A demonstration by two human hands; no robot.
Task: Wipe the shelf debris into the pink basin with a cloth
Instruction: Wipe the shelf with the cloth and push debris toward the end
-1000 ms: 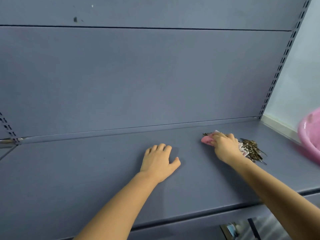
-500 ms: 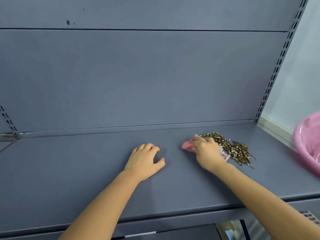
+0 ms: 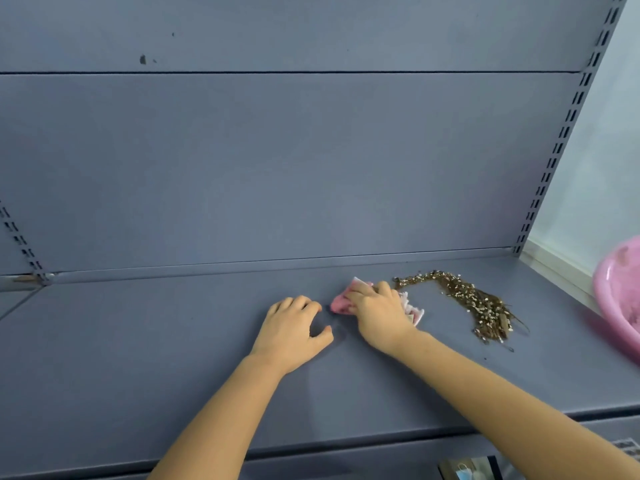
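Brown, twiggy debris flecked with pale bits (image 3: 464,301) lies in a loose curved heap on the smooth grey-blue metal shelf (image 3: 138,358), between a crumpled pink and white cloth (image 3: 341,301) and the glossy pink plastic basin (image 3: 614,292) at the shelf's right end. The right hand (image 3: 379,315) grips the cloth against the shelf. The left hand (image 3: 294,330), fingers loosely curled, rests empty just beside it.

Both bare forearms reach forward from the lower edge. The left hand (image 3: 294,329) rests palm down, fingers loosely curled, thumb out to the side, holding nothing. The right hand (image 3: 379,315) lies palm down just beside it, its grip closed over a crumpled pink cloth (image 3: 341,303).
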